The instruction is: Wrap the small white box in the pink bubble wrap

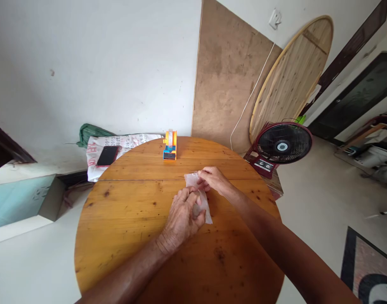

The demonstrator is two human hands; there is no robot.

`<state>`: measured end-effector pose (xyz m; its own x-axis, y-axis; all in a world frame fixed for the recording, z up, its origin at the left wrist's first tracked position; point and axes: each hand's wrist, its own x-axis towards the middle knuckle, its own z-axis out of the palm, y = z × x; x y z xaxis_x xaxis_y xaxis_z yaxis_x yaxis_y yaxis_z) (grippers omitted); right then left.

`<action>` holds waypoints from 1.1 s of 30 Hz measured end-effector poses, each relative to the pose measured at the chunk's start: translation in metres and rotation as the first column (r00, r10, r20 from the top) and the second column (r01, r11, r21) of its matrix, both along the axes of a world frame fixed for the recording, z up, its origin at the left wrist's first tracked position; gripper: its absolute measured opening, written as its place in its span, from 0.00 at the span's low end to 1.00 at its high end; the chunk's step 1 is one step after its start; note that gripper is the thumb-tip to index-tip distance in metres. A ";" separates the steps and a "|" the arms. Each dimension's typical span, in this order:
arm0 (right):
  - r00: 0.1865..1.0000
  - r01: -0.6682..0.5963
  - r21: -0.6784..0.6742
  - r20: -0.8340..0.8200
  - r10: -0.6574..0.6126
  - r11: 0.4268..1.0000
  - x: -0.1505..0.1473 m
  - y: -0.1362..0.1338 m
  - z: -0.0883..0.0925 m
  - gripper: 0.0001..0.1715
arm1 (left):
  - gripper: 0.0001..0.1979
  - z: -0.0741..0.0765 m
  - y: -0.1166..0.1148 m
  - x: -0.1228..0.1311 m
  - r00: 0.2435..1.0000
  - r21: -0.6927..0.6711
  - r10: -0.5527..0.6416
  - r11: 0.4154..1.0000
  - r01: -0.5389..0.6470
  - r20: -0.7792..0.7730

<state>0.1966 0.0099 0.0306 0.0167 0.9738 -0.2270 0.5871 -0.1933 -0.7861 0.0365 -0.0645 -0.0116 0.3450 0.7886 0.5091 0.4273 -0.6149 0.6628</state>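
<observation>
A narrow bundle of whitish, translucent plastic wrap [207, 214] lies on the round wooden table [124, 219] in front of me; what is inside it, if anything, I cannot make out. Curled over its near part, my left hand [183, 213] grips the wrap with thumb and fingers. At the far end, my right hand [213, 180] pinches the wrap's edge between thumb and fingers. Beyond both hands, toward the table's far edge, stands an orange and blue tape dispenser [170, 145] with a roll of clear tape.
A dark phone [107, 156] rests on a printed white sack [94, 172] left of the table. To the right is a dark red fan [282, 143]. Behind it, a round wooden board [291, 71] leans against the wall near a hanging white cord [253, 90].
</observation>
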 end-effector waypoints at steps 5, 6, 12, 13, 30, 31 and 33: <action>0.997 0.004 0.128 0.075 -0.013 0.992 0.007 -0.004 -0.009 0.05 | 0.17 -0.001 0.000 -0.001 0.998 0.060 -0.036 0.997 0.039 -0.047; 0.995 0.009 0.165 0.098 -0.026 0.986 0.008 -0.004 -0.010 0.04 | 0.16 -0.002 0.000 -0.001 0.998 0.062 -0.047 0.997 0.050 -0.047; 0.937 0.070 0.214 0.321 -0.138 0.974 0.017 0.002 -0.017 0.21 | 0.14 -0.005 0.001 -0.001 0.998 0.044 -0.066 0.997 0.067 -0.011; 0.935 0.079 0.184 0.328 -0.137 0.980 0.017 0.005 -0.019 0.24 | 0.14 -0.005 0.001 -0.001 0.998 0.042 -0.068 0.997 0.068 -0.001; 0.978 0.009 0.167 0.203 -0.043 0.986 0.008 0.026 -0.042 0.11 | 0.14 0.011 -0.001 -0.006 0.971 0.087 -0.084 0.991 0.105 -0.223; 0.975 0.011 0.181 0.214 -0.050 0.983 0.008 0.026 -0.041 0.11 | 0.14 0.011 -0.001 -0.006 0.971 0.078 -0.086 0.991 0.105 -0.223; 0.968 0.020 0.208 0.242 -0.071 0.978 0.008 0.024 -0.040 0.11 | 0.14 0.010 -0.001 -0.005 0.970 0.067 -0.088 0.992 0.106 -0.228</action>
